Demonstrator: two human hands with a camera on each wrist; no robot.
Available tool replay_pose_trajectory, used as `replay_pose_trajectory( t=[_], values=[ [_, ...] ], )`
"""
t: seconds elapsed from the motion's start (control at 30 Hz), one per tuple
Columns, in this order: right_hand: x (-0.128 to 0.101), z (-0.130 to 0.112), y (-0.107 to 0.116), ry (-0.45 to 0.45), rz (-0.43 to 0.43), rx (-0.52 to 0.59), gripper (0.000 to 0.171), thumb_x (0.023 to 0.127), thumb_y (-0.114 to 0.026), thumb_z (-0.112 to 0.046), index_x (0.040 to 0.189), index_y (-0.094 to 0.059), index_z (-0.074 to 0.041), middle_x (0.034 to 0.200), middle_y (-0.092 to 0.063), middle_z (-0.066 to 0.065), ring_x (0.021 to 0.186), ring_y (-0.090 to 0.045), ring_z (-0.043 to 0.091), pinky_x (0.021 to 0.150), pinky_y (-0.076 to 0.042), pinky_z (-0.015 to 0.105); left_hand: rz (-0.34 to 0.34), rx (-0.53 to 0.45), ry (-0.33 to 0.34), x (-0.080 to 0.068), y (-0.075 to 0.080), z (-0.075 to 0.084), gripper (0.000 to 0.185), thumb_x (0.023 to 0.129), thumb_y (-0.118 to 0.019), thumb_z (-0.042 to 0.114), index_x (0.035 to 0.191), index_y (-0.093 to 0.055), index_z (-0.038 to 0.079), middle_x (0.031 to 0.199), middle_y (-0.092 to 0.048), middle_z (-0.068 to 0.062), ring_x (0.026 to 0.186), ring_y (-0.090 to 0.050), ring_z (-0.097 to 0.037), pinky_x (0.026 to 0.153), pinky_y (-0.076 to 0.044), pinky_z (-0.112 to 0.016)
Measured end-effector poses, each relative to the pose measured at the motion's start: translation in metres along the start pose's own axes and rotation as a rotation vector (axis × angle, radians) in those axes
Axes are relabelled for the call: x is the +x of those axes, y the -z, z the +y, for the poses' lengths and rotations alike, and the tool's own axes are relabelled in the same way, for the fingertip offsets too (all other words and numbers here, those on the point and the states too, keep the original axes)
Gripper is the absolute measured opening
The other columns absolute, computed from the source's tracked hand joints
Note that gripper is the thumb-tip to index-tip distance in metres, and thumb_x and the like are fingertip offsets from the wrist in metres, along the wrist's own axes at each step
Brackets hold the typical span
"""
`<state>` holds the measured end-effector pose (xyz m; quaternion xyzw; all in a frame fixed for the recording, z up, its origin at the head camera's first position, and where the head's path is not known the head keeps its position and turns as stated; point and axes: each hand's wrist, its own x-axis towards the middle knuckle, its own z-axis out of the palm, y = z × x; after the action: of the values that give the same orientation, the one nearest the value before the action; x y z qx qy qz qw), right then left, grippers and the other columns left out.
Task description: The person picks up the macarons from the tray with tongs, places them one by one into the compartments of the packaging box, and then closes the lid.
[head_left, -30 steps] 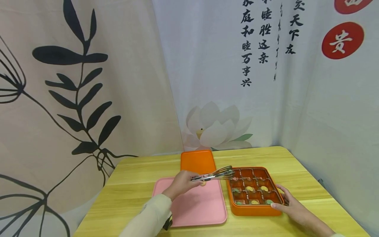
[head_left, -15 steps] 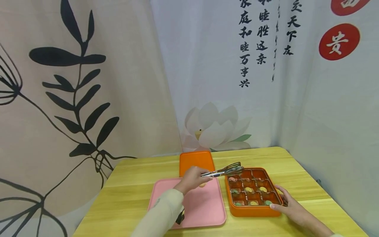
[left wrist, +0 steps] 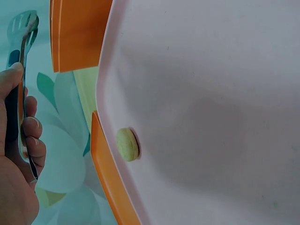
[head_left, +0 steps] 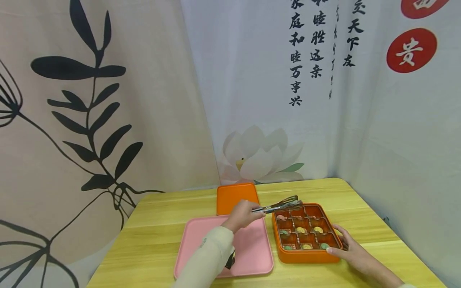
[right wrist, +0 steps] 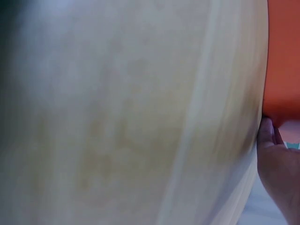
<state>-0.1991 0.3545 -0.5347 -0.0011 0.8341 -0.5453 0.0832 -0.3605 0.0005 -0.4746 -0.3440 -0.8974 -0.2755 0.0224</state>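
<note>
My left hand grips metal tongs with dark handles. Their tips hang over the back left compartments of an orange divided box. In the left wrist view something small and pinkish shows between the tong tips, too unclear to name. Several small yellow, green and pink biscuit-like rounds lie in the box's compartments. My right hand holds the box's front right corner, thumb at the front and fingers along the side. One pale yellow round, like a macaron, lies on the pink tray; my left hand hides it in the head view.
An orange lid-like panel lies behind the tray on the wood-grain table. The box stands just right of the tray. A printed curtain hangs behind the table's back edge.
My left hand has moved right with the tongs, bringing their tips from the box's left edge to above its back compartments. The right hand keeps its hold on the box corner.
</note>
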Motion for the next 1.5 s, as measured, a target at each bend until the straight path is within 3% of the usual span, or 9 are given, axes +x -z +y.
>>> replay_pose_trajectory(
  t=[0.1, 0.3, 0.37, 0.63, 0.77, 1.07, 1.23, 1.5],
  values=[
    [0.000, -0.001, 0.000, -0.011, -0.003, -0.002, 0.087, 0.098, -0.063, -0.025, 0.156, -0.001, -0.005, 0.144, -0.028, 0.042, 0.131, -0.035, 0.055, 0.097, -0.037, 0.064, 0.004, 0.005, -0.010, 0.002, -0.002, 0.000, 0.019, 0.091, -0.073, 0.034, 0.095, -0.078, 0.016, 0.073, -0.066, 0.012, 0.060, -0.049, -0.005, 0.061, -0.043, -0.023],
    [0.000, -0.003, -0.001, -0.006, -0.006, 0.002, 0.086, 0.098, -0.062, -0.025, 0.156, -0.001, -0.005, 0.145, -0.027, 0.043, 0.131, -0.032, 0.057, 0.097, -0.037, 0.065, 0.006, 0.002, 0.012, 0.001, -0.002, 0.000, 0.032, 0.090, -0.074, 0.035, 0.111, -0.077, 0.012, 0.099, -0.074, 0.003, 0.077, -0.062, -0.006, 0.073, -0.051, -0.025],
    [0.000, -0.003, -0.002, -0.003, -0.007, 0.003, 0.086, 0.098, -0.063, -0.025, 0.156, -0.001, -0.005, 0.145, -0.027, 0.043, 0.132, -0.032, 0.057, 0.097, -0.036, 0.065, 0.005, 0.003, 0.018, 0.000, 0.000, -0.001, 0.034, 0.090, -0.074, 0.036, 0.113, -0.076, 0.011, 0.101, -0.074, 0.002, 0.077, -0.062, -0.006, 0.073, -0.051, -0.025],
    [-0.001, 0.001, 0.000, 0.019, -0.018, 0.006, 0.083, 0.100, -0.060, -0.024, 0.155, 0.000, -0.006, 0.146, -0.025, 0.043, 0.133, -0.029, 0.058, 0.097, -0.038, 0.064, 0.003, -0.070, 0.057, -0.004, 0.007, -0.006, 0.031, 0.088, -0.076, 0.032, 0.111, -0.076, 0.011, 0.089, -0.073, 0.004, 0.047, -0.048, -0.005, 0.059, -0.047, -0.022],
    [-0.001, 0.000, 0.000, 0.029, -0.024, 0.000, 0.082, 0.100, -0.059, -0.023, 0.155, -0.001, -0.005, 0.145, -0.027, 0.043, 0.131, -0.034, 0.056, 0.097, -0.040, 0.062, 0.029, -0.072, 0.024, -0.006, 0.011, -0.010, 0.024, 0.088, -0.077, 0.029, 0.104, -0.078, 0.012, 0.086, -0.072, 0.005, 0.052, -0.047, -0.004, 0.063, -0.047, -0.022],
    [-0.001, 0.000, 0.000, 0.012, -0.013, -0.013, 0.084, 0.099, -0.061, -0.024, 0.155, -0.002, -0.004, 0.143, -0.030, 0.042, 0.129, -0.039, 0.053, 0.096, -0.041, 0.061, 0.027, -0.167, 0.021, -0.021, 0.022, -0.023, 0.011, 0.087, -0.078, 0.027, 0.084, -0.074, 0.017, 0.063, -0.057, 0.010, 0.054, -0.042, -0.005, 0.053, -0.036, -0.022],
    [-0.001, 0.002, 0.000, 0.001, -0.012, 0.012, 0.083, 0.100, -0.060, -0.024, 0.155, -0.001, -0.005, 0.142, -0.034, 0.039, 0.126, -0.044, 0.048, 0.095, -0.042, 0.059, 0.035, -0.149, 0.033, -0.033, 0.029, -0.035, 0.016, 0.088, -0.076, 0.028, 0.078, -0.070, 0.019, 0.059, -0.048, 0.010, 0.052, -0.037, -0.006, 0.050, -0.032, -0.023],
    [-0.001, -0.001, -0.002, 0.017, -0.009, 0.009, 0.083, 0.099, -0.060, -0.022, 0.155, -0.002, -0.005, 0.141, -0.036, 0.038, 0.125, -0.045, 0.047, 0.094, -0.043, 0.056, 0.081, -0.098, 0.046, -0.051, 0.047, -0.053, 0.016, 0.088, -0.076, 0.031, 0.078, -0.070, 0.020, 0.058, -0.046, 0.010, 0.053, -0.038, -0.006, 0.052, -0.033, -0.024]
  ],
)
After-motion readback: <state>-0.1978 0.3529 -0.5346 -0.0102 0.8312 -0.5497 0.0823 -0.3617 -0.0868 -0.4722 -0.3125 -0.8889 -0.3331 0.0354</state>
